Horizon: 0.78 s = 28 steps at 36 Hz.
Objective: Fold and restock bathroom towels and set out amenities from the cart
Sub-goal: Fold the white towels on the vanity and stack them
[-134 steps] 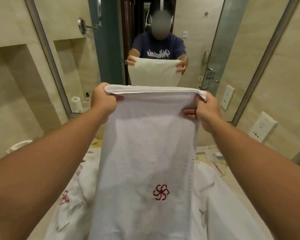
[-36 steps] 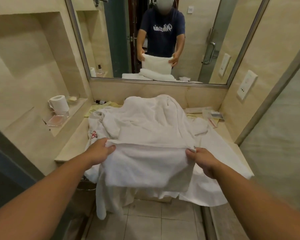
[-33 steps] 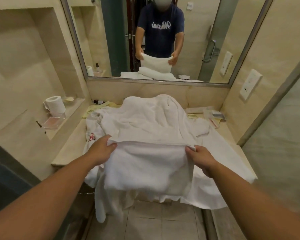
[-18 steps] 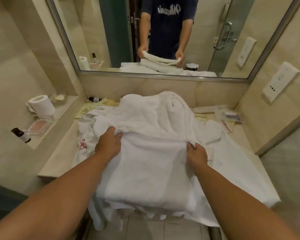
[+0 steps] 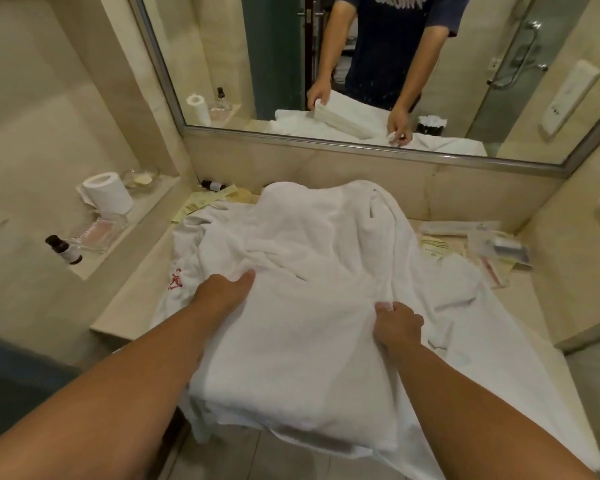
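Note:
A folded white towel (image 5: 298, 368) lies on a heap of loose white towels (image 5: 326, 230) that covers the beige vanity counter (image 5: 132, 303). Its near edge hangs over the counter's front. My left hand (image 5: 222, 291) grips the folded towel's far left corner, thumb on top. My right hand (image 5: 397, 323) pinches the far right corner with curled fingers. A red embroidered emblem (image 5: 175, 278) shows on a loose towel left of my left hand.
On the left ledge stand a toilet roll (image 5: 108, 192), a clear tray (image 5: 96, 232) and a small dark-capped bottle (image 5: 65, 249). Amenity packets (image 5: 492, 247) and paper cards (image 5: 201, 202) lie at the counter's back. A mirror (image 5: 361, 64) rises behind; wall panels sit at right.
The folded towel, held up in the air before, has come down onto the heap. Both hands moved forward and down with it, and the view tilted lower toward the counter.

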Available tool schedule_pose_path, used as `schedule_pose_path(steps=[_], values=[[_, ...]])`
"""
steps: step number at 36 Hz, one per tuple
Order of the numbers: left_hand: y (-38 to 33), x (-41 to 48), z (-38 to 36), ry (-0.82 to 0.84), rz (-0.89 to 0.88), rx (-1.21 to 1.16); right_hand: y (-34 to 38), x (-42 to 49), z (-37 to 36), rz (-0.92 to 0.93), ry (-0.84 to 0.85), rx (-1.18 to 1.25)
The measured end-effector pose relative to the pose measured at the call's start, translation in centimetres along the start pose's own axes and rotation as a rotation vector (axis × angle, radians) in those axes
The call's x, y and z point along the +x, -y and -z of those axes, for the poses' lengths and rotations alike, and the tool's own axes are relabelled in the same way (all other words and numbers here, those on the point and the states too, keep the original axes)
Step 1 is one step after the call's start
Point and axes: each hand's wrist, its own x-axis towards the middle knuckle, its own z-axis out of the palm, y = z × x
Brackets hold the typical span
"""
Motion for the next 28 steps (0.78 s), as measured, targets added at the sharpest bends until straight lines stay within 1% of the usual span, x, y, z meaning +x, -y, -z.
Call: schedule_pose_path(steps=[2,6,8,10,14,21,24,26,28], values=[[0.4,-0.5,0.8,0.125,0.076,-0.051,0.0,-0.4,0.5,0.004,0.002,0.025],[1.9,-1.8,2.6,0.396,0.142,-0.119,-0.7,-2.0,1.6,-0.023,0.029,0.068],[2.8,-2.7,3.2,0.491,0.139,-0.080,-1.5,-2.9,1.8,-0.060,0.066,0.072],[3.7,-3.7,3.5,0.554,0.131,-0.103,-2.4,-4.1,1.8,-0.109,0.124,0.090],[4.5,-6.4,3.7,0.606,0.082,-0.263,-4.7,-7.3,1.4,-0.195,0.196,0.153],[2.4,-11.4,5.3,0.689,-0.042,-0.482,-7.2,-13.6,1.8,-0.269,0.229,0.178],[1.2,-13.3,6.7,0.715,-0.124,-0.545,-8.0,-15.0,2.4,-0.311,0.302,0.320],[0.3,-14.5,7.7,0.716,-0.167,-0.607,-8.1,-16.4,3.1,-0.344,0.409,0.431],[-0.3,-15.3,8.8,0.729,-0.166,-0.683,-7.5,-18.2,4.3,-0.348,0.487,0.566]])
